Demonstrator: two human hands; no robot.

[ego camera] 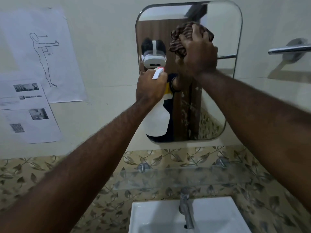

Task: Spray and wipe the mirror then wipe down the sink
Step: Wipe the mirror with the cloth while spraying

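While the spray bottle (pixel 157 118) is being gripped low-left by the left hand (pixel 149 88), the cloth (pixel 183 39) is being pressed by the right hand's (pixel 196 56) clenched fingers (pixel 196 31) to the mirror's (pixel 222 39) upper part, with unwiped glass lying below.

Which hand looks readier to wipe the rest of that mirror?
The right hand, probably. It grips the striped cloth against the upper mirror, so it could sweep down. The left hand is occupied holding the white spray bottle.
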